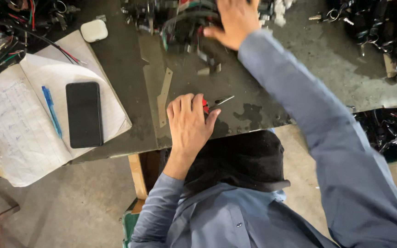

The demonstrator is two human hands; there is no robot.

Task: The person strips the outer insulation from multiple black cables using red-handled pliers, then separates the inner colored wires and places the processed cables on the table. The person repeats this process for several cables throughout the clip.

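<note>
At 9 o'clock an open notebook (19, 119) lies on the dark workbench (129, 82), bearing a blue pen (51, 111) and a black phone (84, 114); a white case (93, 31) sits at 11 o'clock. Centre: the left hand (188, 123) rests palm down, fingers curled over red-handled pliers (213, 104), metal tips protruding towards 2 o'clock. At 12 o'clock the right hand (234, 20) reaches into a pile of wired parts (175, 20); whether its fingers grip cannot be told.
</note>
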